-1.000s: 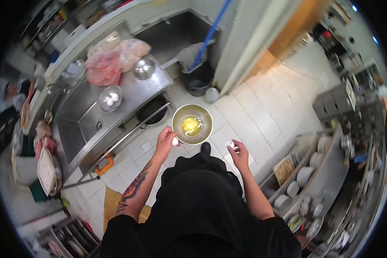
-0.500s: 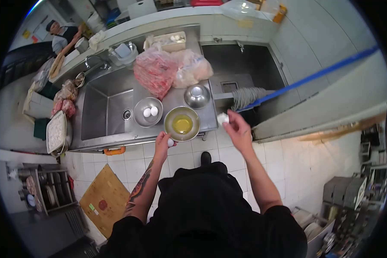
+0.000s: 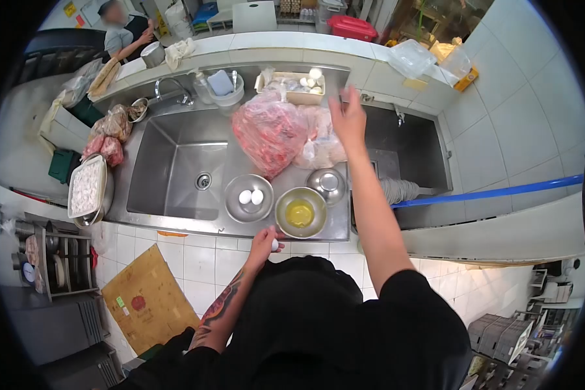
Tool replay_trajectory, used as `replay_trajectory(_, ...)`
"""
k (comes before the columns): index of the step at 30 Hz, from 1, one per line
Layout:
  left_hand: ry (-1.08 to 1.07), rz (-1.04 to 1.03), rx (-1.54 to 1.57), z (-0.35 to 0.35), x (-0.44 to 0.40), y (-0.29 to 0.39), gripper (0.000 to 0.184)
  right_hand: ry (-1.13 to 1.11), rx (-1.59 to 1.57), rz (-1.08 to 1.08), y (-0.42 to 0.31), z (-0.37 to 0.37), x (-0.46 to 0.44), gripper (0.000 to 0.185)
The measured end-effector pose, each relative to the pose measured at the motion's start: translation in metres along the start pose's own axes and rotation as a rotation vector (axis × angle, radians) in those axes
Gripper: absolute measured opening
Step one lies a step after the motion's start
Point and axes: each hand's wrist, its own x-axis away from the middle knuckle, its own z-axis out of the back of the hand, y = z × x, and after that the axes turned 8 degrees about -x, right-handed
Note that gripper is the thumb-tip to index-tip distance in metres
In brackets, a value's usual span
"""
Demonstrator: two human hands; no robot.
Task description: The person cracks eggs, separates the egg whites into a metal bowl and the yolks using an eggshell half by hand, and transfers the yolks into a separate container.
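My left hand [image 3: 264,244] is closed around a white egg [image 3: 275,245], just below a metal bowl [image 3: 300,212] of yellowish egg liquid at the counter's front edge. Left of that bowl, a second metal bowl [image 3: 234,208] holds two white eggs [image 3: 251,197]. A small metal bowl [image 3: 327,186] lies upside down behind it. My right hand [image 3: 349,116] is stretched out toward the back wall, fingers apart and slightly blurred, with nothing seen in it. Nearest to it is a tray [image 3: 289,95] with white shells at one end, beside bags of pink meat [image 3: 270,132] and pale meat [image 3: 320,138].
A sink [image 3: 179,169] is at left and a deeper basin [image 3: 403,153] at right. A mop with a blue handle [image 3: 494,195] crosses at right. Another person [image 3: 130,36] stands beyond the low wall. A wooden board [image 3: 151,299] lies on the floor.
The view has turned toward the counter. The egg-liquid bowl now rests on it. My right hand has reached up and away, and the white shell it held is gone from its fingers.
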Motion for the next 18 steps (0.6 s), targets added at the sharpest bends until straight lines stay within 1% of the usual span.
replay_trajectory(1,-0.02,0.021,-0.007,0.011,0.01,0.007,0.041,-0.004,0.03,0.071,0.014,-0.007,0.034,0.052)
replay_trajectory(2,-0.039,0.032,0.027,0.024,0.015,0.008,0.045,-0.113,-0.015,-0.089,-0.019,0.002,0.075,0.043)
replay_trajectory(3,-0.05,0.042,0.03,0.035,0.015,0.014,0.045,-0.238,0.018,-0.158,0.007,-0.004,0.122,0.033)
replay_trajectory(4,-0.124,0.055,0.106,0.045,0.019,0.026,0.046,-0.389,-0.08,-0.362,-0.035,0.005,0.159,0.026)
replay_trajectory(5,-0.196,0.069,0.18,0.054,0.023,0.038,0.048,-0.498,-0.021,-0.296,-0.042,0.007,0.197,0.026)
replay_trajectory(6,-0.204,0.081,0.178,0.057,0.024,0.054,0.048,-0.561,-0.059,-0.161,-0.054,0.008,0.223,0.03)
replay_trajectory(7,-0.254,0.043,0.244,0.054,0.02,0.075,0.049,-0.619,-0.099,-0.028,-0.065,0.005,0.241,0.035)
replay_trajectory(8,-0.306,0.008,0.309,0.05,0.016,0.093,0.051,-0.609,-0.093,-0.046,-0.08,0.0,0.247,0.035)
replay_trajectory(9,-0.32,0.025,0.302,0.047,0.01,0.106,0.051,-0.598,-0.068,-0.012,-0.101,-0.004,0.249,0.04)
replay_trajectory(10,-0.403,0.063,0.323,0.041,0.004,0.118,0.052,-0.585,-0.038,0.023,-0.113,-0.005,0.252,0.045)
replay_trajectory(11,-0.488,0.1,0.347,0.034,-0.002,0.127,0.055,-0.573,-0.02,0.009,-0.115,-0.005,0.252,0.045)
replay_trajectory(12,-0.508,0.113,0.347,0.026,-0.007,0.133,0.055,-0.546,-0.025,-0.156,-0.114,-0.003,0.249,0.046)
replay_trajectory(13,-0.594,0.123,0.323,0.018,-0.011,0.138,0.06,-0.518,-0.033,-0.32,-0.113,-0.001,0.246,0.047)
replay_trajectory(14,-0.676,0.131,0.299,0.012,-0.015,0.143,0.065,-0.447,-0.125,-0.316,-0.101,0.005,0.25,0.042)
replay_trajectory(15,-0.685,0.142,0.303,0.01,-0.014,0.151,0.065,-0.445,-0.115,-0.327,-0.097,0.014,0.25,0.042)
replay_trajectory(17,-0.75,0.008,-0.131,0.012,-0.013,0.163,0.068,-0.286,-0.05,-0.191,-0.091,0.036,0.252,0.039)
replay_trajectory(18,-0.717,-0.125,-0.263,0.017,-0.027,0.149,0.059,-0.212,-0.064,-0.237,-0.083,0.049,0.257,0.039)
